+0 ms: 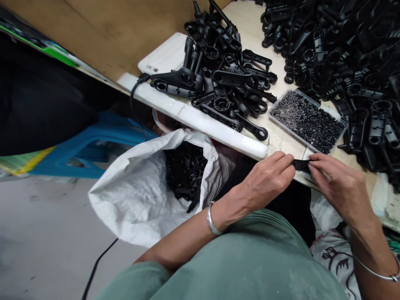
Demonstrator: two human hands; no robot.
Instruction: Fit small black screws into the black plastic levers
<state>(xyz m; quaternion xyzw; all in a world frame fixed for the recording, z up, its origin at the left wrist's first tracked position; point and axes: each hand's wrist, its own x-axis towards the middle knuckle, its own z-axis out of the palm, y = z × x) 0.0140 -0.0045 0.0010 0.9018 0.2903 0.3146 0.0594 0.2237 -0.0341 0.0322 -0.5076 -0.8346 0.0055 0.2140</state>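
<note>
Both of my hands grip one black plastic crank-like part (301, 165) just over the table's front edge. My left hand (268, 180) pinches its left end, thumb and fingers closed. At the other end, my right hand (339, 183) holds it between thumb and forefinger. The fingers cover both ends of the part. Right behind it lies a clear plastic box (308, 121) filled with many tiny dark and silvery pieces, too small to name for certain. A heap of black plastic crank-like parts (221, 79) is on the table to the left of the box.
A larger pile of black plastic parts (350, 46) covers the table's back right. Below the padded white table edge (200, 121) stands an open white woven sack (131, 191) with black parts inside. A blue plastic stool (68, 154) is at the left.
</note>
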